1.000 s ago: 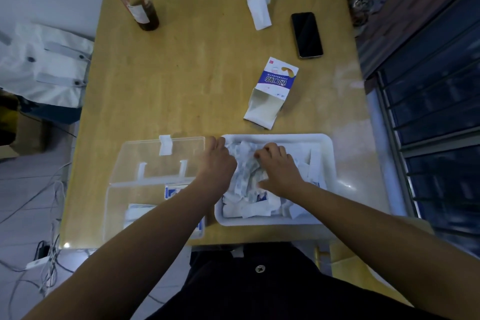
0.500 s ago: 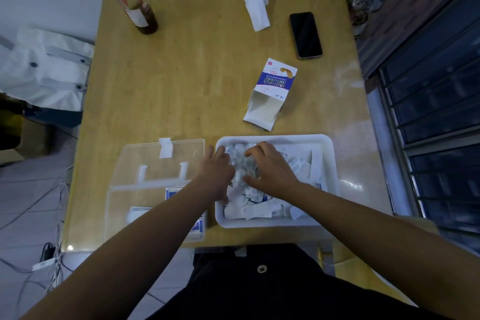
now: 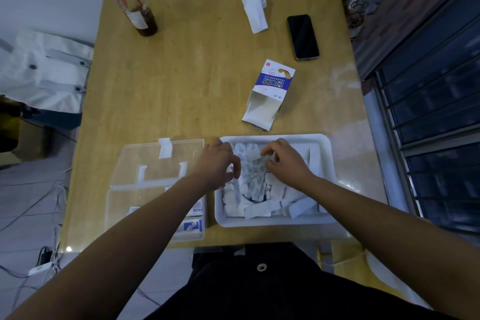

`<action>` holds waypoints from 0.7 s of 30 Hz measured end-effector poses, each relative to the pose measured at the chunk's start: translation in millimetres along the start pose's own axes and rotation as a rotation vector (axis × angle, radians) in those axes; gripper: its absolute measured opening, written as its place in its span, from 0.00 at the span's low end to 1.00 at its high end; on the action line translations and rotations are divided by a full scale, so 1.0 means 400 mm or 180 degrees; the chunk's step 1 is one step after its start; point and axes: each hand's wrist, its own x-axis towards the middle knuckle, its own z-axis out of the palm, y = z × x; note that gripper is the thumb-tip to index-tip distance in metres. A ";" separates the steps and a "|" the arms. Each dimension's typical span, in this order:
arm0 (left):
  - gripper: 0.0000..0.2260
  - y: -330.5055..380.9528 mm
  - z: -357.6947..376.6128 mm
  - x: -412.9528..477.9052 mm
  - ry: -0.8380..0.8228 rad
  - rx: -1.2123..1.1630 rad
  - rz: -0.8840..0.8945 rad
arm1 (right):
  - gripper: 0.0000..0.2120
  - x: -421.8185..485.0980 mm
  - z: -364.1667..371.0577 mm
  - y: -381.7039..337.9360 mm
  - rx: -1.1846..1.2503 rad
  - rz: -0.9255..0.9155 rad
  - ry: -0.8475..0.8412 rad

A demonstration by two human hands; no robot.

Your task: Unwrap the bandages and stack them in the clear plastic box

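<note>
A white tray (image 3: 324, 143) near the table's front edge holds a heap of wrapped bandages and loose paper wrappers (image 3: 255, 184). The clear plastic box (image 3: 145, 163) lies open to its left, with a few bandage packets in its near half. My left hand (image 3: 217, 163) hovers at the tray's left side and pinches a thin white strip (image 3: 237, 191) that hangs down. My right hand (image 3: 285, 161) is over the middle of the heap, its fingers curled on a wrapper piece.
An opened bandage carton (image 3: 268, 95) lies behind the tray. Farther back are a black phone (image 3: 302, 36), a crumpled white tissue (image 3: 254, 8) and a glass of dark drink with a red straw (image 3: 137, 10). A window grille is at the right.
My left hand has lifted from the heap's left side and now pinches a hanging strip. My right hand has shifted slightly right over the heap.
</note>
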 end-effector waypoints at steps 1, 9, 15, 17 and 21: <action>0.06 -0.005 0.000 -0.002 0.0067 -0.0268 -0.0067 | 0.06 -0.005 -0.002 -0.014 0.0331 0.0038 -0.0128; 0.14 -0.002 -0.002 -0.010 0.0325 -0.1721 -0.0507 | 0.07 -0.040 0.001 -0.088 0.1479 0.0567 -0.1466; 0.14 0.021 0.017 -0.014 0.0462 -0.1663 -0.1056 | 0.10 -0.027 -0.006 -0.027 0.1088 0.0841 -0.0593; 0.14 0.030 0.030 -0.003 0.0363 -0.1414 -0.1146 | 0.11 -0.029 -0.010 0.000 0.1076 0.0984 -0.0366; 0.23 0.067 0.051 0.027 0.0069 -0.0719 -0.1380 | 0.08 -0.041 -0.021 0.024 0.1141 0.0972 -0.0299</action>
